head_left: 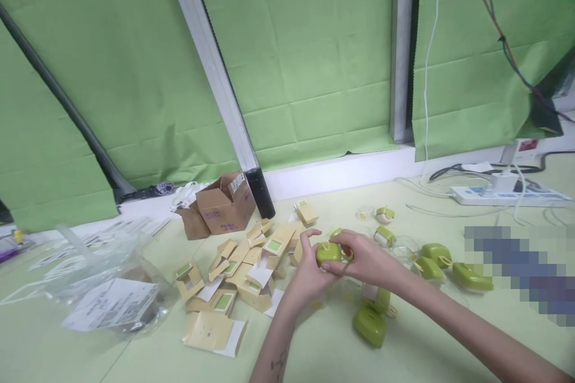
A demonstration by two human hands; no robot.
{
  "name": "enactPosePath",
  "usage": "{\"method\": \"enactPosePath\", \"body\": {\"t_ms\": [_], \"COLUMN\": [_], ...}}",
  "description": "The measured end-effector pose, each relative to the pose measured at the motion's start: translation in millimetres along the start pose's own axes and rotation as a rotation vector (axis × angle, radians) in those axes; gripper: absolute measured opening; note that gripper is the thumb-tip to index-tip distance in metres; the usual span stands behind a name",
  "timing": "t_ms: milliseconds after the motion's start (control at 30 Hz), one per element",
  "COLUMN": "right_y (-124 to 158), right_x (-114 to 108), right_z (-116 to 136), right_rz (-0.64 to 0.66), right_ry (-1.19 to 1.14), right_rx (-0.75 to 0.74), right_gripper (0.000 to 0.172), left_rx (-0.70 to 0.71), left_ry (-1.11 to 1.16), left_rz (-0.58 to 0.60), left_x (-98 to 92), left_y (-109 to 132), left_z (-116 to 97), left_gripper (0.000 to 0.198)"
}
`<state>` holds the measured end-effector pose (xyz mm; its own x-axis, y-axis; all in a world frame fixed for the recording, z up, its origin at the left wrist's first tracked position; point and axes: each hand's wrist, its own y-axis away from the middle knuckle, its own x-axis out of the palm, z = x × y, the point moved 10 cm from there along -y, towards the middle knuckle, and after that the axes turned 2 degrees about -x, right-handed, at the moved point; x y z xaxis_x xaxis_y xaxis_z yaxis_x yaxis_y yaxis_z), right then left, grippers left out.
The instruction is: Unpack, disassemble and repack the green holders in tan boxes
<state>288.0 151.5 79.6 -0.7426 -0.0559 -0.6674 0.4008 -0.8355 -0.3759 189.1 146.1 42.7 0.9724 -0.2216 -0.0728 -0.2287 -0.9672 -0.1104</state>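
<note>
Green case [328, 255], small and rounded, sits between both hands, clear of the floor [155, 362]. Left hand [309, 275] curls around its left side, gripping, one finger crooked up. Right hand [368, 257] closes on it from the right, thumb across the front; both equally near. Long axis seems to run crosswise, hand to hand; foreshortening leaves doubt. Another green case [371, 327] lies below the right hand, apart. Opened cartons [209, 330] scatter left of the left hand.
</note>
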Motion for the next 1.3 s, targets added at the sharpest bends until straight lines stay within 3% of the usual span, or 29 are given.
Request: {"method": "enactPosePath", "body": {"t_ms": [100, 233, 333, 500, 667, 767, 867, 1300], "right_y": [-10, -7, 2, 12, 14, 14, 14, 21], "right_x": [3, 0, 4, 18, 19, 11, 6, 19], "right_z": [-15, -42, -51, -47, -42, -39, -32, -36], "right_rz": [-0.037, -0.082, -0.093, -0.100, -0.077, -0.091, -0.099, -0.156], "right_ry": [-0.046, -0.092, -0.130, -0.226, -0.263, -0.299, -0.305, -0.261], "right_rx": [0.066, 0.132, 0.121, 0.048, 0.025, 0.011, -0.026, 0.013], "right_gripper": [0.039, 0.043, 0.042, 0.039, 0.037, 0.036, 0.027, 0.032], "left_rx": [0.018, -0.020, 0.012, 0.061, -0.011, -0.012, -0.055, -0.135], "left_ry": [-0.098, -0.230, -0.223, 0.085, 0.310, 0.451, 0.425, 0.307], "left_rz": [-0.046, -0.154, -0.177, -0.172, -0.036, -0.031, -0.057, -0.140], "left_x": [-10.7, -28.2, -28.8, -18.2, 6.4, 8.7, 6.3, -2.5], "left_y": [-4, -5, -3, -3, 0, 3, 3, 3], "left_z": [16, 39, 34, 21, 25, 24, 30, 48], "left_gripper": [0.062, 0.044, 0.040, 0.020, 0.030, 0.028, 0.024, 0.034]}}
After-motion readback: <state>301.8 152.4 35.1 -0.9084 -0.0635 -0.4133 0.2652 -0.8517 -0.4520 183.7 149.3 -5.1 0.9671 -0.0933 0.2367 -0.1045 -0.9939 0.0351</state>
